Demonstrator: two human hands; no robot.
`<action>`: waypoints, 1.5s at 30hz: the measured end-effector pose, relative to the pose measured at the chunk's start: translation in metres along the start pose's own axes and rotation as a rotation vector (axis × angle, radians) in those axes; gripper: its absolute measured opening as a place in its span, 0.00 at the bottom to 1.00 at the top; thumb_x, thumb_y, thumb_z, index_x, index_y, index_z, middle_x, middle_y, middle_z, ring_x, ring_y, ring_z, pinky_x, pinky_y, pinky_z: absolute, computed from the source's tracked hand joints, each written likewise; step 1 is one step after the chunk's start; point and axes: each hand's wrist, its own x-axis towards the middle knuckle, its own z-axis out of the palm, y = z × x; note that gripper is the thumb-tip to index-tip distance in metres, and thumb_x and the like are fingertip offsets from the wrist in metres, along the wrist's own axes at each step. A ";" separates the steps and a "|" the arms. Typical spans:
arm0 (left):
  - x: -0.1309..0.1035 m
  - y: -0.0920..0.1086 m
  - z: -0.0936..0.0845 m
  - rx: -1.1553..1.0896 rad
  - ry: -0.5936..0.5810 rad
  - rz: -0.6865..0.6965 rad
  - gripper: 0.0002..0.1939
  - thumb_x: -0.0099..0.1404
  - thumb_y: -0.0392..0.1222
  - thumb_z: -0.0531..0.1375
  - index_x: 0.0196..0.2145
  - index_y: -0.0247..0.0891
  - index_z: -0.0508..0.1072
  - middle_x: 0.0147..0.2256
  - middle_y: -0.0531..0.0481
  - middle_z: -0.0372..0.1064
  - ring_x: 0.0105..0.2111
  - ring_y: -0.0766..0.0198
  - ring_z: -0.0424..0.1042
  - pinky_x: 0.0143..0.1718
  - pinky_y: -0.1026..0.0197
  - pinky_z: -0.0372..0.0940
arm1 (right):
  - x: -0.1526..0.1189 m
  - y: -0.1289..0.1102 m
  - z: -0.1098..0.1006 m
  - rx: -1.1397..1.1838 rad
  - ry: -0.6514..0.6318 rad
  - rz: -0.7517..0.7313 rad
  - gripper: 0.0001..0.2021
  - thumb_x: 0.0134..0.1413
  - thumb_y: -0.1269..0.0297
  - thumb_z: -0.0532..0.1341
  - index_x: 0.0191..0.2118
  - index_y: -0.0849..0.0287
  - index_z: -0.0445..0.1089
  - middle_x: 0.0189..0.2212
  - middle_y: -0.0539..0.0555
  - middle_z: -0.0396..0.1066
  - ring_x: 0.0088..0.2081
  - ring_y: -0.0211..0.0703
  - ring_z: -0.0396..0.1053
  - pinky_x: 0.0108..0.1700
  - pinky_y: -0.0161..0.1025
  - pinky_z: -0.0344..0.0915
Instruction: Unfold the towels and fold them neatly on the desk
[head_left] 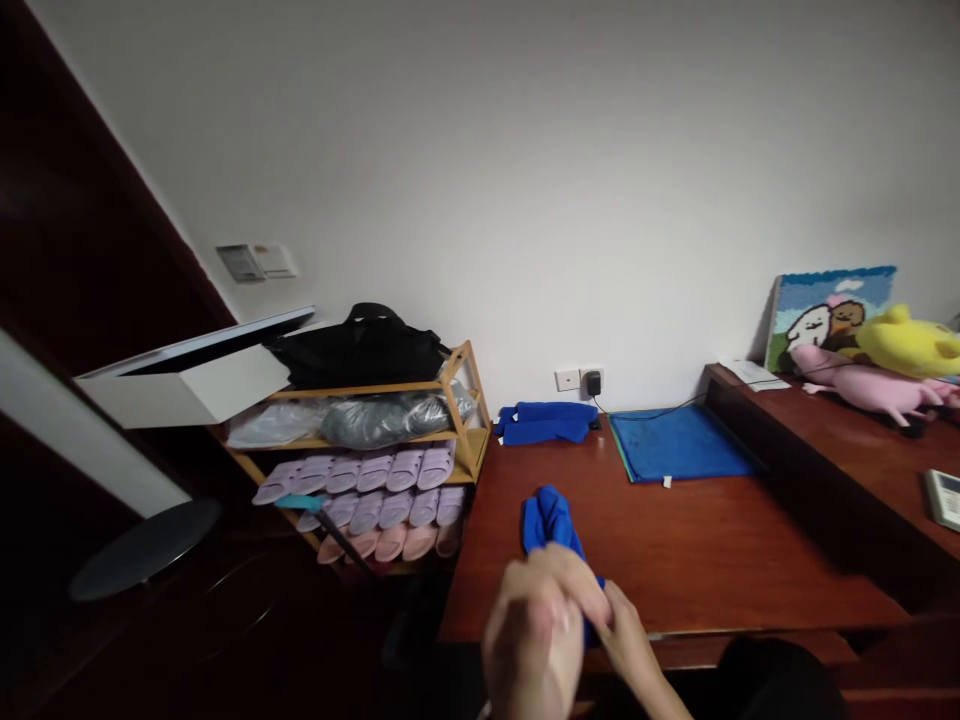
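Note:
Over the desk's front edge, a bunched blue cloth stretches away from my hands, its far end above the desktop. My left hand, smeared by motion and close to the camera, is closed around the cloth's near part. Beside it on the right, my right hand pinches the same cloth, with a little blue showing between the two hands. The left hand hides most of the gripped part.
Folded blue cloths and a flat blue cloth lie at the back of the brown desk. A shoe rack with slippers stands left. Plush toys and a calculator rest on the right ledge.

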 end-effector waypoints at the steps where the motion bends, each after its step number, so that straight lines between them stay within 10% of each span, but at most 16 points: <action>1: 0.014 -0.005 0.002 0.005 -0.010 -0.010 0.21 0.76 0.59 0.54 0.35 0.43 0.77 0.36 0.47 0.77 0.37 0.58 0.76 0.42 0.54 0.74 | 0.004 -0.002 -0.001 -0.006 -0.001 -0.004 0.23 0.61 0.36 0.59 0.41 0.50 0.79 0.38 0.58 0.80 0.41 0.57 0.77 0.49 0.50 0.74; 5: 0.049 -0.054 0.002 0.221 -0.214 -0.155 0.25 0.72 0.63 0.56 0.29 0.41 0.76 0.29 0.48 0.76 0.33 0.58 0.76 0.39 0.57 0.73 | 0.024 -0.017 -0.010 0.001 -0.079 -0.035 0.25 0.60 0.36 0.61 0.40 0.55 0.79 0.38 0.59 0.81 0.42 0.53 0.76 0.50 0.45 0.72; 10: 0.043 -0.118 -0.010 0.480 -0.550 -0.177 0.19 0.72 0.52 0.58 0.55 0.48 0.79 0.54 0.46 0.77 0.55 0.55 0.75 0.62 0.53 0.67 | 0.045 -0.036 -0.020 0.027 -0.279 -0.125 0.19 0.63 0.46 0.63 0.43 0.56 0.80 0.42 0.58 0.81 0.45 0.54 0.77 0.53 0.46 0.70; 18: 0.034 -0.144 -0.044 0.386 -0.695 -0.305 0.23 0.67 0.45 0.63 0.59 0.48 0.76 0.60 0.48 0.75 0.60 0.54 0.72 0.65 0.51 0.64 | 0.047 -0.024 -0.025 0.092 -0.326 0.009 0.22 0.55 0.42 0.68 0.43 0.57 0.80 0.34 0.52 0.78 0.37 0.45 0.72 0.43 0.40 0.68; 24: 0.029 -0.158 -0.046 0.338 -0.523 -0.285 0.16 0.69 0.54 0.63 0.46 0.43 0.81 0.48 0.46 0.82 0.50 0.54 0.78 0.56 0.54 0.69 | 0.046 -0.021 -0.026 0.401 -0.420 0.162 0.31 0.43 0.40 0.75 0.49 0.55 0.79 0.40 0.55 0.81 0.40 0.46 0.76 0.47 0.44 0.72; 35: 0.025 -0.135 -0.033 0.236 -0.239 -0.283 0.24 0.63 0.66 0.65 0.39 0.41 0.81 0.38 0.46 0.81 0.41 0.53 0.79 0.45 0.56 0.73 | 0.044 -0.042 -0.034 0.133 -0.040 0.066 0.29 0.51 0.32 0.66 0.39 0.57 0.82 0.33 0.57 0.81 0.35 0.49 0.75 0.41 0.43 0.71; 45: 0.013 -0.150 -0.034 0.301 -0.102 -0.182 0.28 0.64 0.68 0.64 0.48 0.42 0.79 0.47 0.41 0.79 0.49 0.48 0.78 0.55 0.47 0.72 | 0.042 -0.062 -0.022 0.021 -0.206 -0.028 0.14 0.59 0.49 0.65 0.36 0.55 0.78 0.33 0.52 0.77 0.37 0.46 0.72 0.43 0.40 0.66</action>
